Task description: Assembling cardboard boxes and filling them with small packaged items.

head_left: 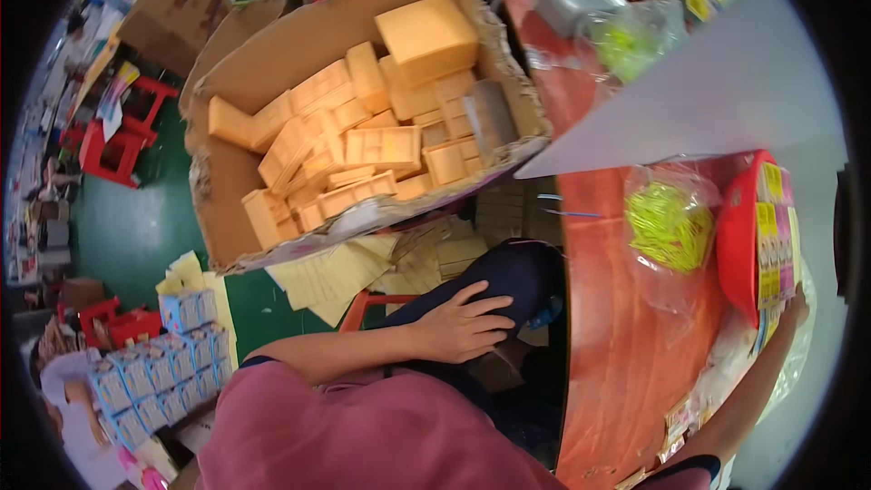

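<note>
My left hand (464,322) lies over my dark-trousered knee, fingers spread and holding nothing. On the right, my right arm reaches along the table to a red plastic basin (737,249), which holds yellow and pink printed cards (776,240). My right hand (798,307) is at the lower end of those cards; its fingers are mostly hidden, so I cannot see whether it grips any. Left of the basin, a clear plastic bag (670,227) of bright yellow-green small pieces rests on the reddish table (606,354).
A large torn-edged cardboard box (213,204) full of orange-yellow small boxes (426,36) stands ahead. Blue-and-white boxes (159,367) are stacked at the left, near another person (82,399). Red stools (122,141) stand on the green floor. A pale panel (689,100) juts over the table.
</note>
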The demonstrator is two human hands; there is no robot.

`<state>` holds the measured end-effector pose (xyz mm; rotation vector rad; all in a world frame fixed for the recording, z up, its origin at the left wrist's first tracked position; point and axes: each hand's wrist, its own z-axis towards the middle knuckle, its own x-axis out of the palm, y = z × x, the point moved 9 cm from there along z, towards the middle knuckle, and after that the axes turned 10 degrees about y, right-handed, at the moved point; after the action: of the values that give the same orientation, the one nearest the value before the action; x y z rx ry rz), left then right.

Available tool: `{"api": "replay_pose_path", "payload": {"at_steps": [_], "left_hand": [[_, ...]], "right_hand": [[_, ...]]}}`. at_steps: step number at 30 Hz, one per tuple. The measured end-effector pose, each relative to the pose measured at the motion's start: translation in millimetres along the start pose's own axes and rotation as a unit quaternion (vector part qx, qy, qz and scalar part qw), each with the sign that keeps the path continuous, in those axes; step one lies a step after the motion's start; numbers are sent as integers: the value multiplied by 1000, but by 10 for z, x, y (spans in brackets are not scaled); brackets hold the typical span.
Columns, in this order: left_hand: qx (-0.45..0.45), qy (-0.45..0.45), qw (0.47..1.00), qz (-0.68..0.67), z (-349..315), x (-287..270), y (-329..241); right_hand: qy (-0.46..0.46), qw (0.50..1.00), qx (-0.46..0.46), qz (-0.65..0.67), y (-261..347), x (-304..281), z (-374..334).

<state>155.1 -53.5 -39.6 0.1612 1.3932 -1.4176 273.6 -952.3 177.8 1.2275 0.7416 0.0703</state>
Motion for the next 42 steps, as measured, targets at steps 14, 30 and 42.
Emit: {"api": "replay_pose_path", "payload": {"at_steps": [14, 30, 42], "left_hand": [[72, 31, 982, -170, 121, 192, -56], [-34, 228, 944, -234, -178, 322, -189], [145, 259, 942, -155, 566, 360, -1152]], "right_hand": [[281, 919, -248, -126, 986, 1915, -4882], [409, 875, -137, -218, 869, 2035, -7157], [-160, 938, 29, -308, 239, -2056, -6574]]}}
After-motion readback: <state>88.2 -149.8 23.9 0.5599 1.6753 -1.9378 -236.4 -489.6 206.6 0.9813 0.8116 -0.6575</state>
